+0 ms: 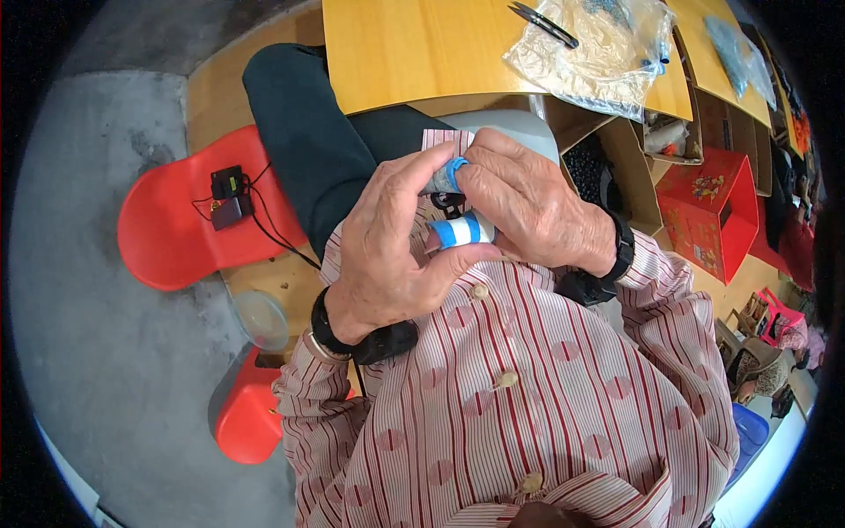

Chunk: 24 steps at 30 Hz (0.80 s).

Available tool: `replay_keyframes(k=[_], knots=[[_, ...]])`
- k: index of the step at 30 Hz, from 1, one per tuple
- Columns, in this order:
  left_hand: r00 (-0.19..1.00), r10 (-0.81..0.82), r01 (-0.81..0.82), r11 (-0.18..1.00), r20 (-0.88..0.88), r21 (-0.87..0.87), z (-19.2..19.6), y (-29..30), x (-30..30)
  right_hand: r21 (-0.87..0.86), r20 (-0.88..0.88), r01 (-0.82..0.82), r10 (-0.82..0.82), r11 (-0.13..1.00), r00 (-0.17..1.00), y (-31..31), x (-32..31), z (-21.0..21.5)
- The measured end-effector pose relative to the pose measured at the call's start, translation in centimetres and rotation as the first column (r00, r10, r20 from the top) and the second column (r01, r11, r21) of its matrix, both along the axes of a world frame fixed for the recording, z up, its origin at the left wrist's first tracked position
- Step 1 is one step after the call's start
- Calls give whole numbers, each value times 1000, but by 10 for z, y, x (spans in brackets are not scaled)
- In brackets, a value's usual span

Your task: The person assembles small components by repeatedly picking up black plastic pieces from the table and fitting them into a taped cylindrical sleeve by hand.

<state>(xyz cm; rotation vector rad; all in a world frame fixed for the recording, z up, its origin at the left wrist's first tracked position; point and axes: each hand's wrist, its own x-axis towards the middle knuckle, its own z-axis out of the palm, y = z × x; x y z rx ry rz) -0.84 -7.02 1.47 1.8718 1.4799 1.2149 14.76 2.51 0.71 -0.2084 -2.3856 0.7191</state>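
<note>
My left hand (383,233) and my right hand (537,202) meet in front of my chest, with fingers bent toward each other. A blue-and-white striped wrap (462,231) sits round what looks like my right thumb, close to my left thumb. Above it is a grey wrap with a blue edge (447,176), between the fingertips of both hands. A small black thing (449,204) shows in the gap between the hands; its kind cannot be made out. Both hands are closed, and the fingers hide most of what they pinch.
Ahead stands a yellow table (422,53) with thread snips (546,25) on a clear plastic bag (598,57). A red chair (167,220) at left carries black devices (231,198) with cables. Right are a red box (709,211), cardboard boxes (634,172) and another person (761,365).
</note>
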Motion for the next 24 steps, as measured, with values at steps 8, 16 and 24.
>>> replay_keyframes(k=[8, 16, 24], knots=[[992, 9, 8, 991, -122, 134, -6, 1, 1, 46, 1, 14, -14, 999, 1000, -1, -1, 4], [994, -11, 27, 988, -106, 150, -7, 5, 0, 43, 5, -1, 1, 999, 1000, 1, -1, 4], [996, -11, 23, 991, -91, 130, -4, 5, 0, 80, -21, 21, -20, 997, 1000, 3, 0, 4]])
